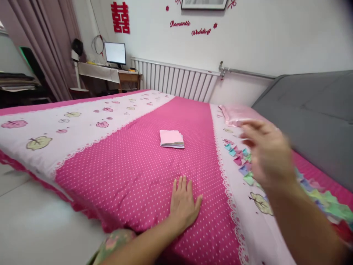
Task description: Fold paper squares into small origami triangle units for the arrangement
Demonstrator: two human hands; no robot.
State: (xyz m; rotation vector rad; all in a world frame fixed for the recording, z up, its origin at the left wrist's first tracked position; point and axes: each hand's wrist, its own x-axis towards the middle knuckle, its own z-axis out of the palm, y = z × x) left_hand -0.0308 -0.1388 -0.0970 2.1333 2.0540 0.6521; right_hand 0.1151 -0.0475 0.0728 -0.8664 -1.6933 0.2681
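Note:
My left hand point(184, 206) lies flat on the pink dotted bedspread point(132, 165), fingers stretched out, holding nothing. Beyond its fingertips rests a small stack of square paper sheets point(171, 137), pink on top. On the right, my right hand point(268, 154) is raised above the bed and blurred by motion. Its fingers are curled in together; whether anything is between them is hidden. Behind and below that hand lie several small folded paper pieces point(238, 161) in blue, pink, purple and green. More folded paper pieces point(328, 200) spread beside my right forearm.
A pink pillow point(239, 113) lies near the grey headboard point(309, 117) on the right. A white radiator point(176, 79) runs along the wall behind the bed. At the back left stand a desk point(102, 71) with a monitor point(115, 53) and a fan point(77, 48).

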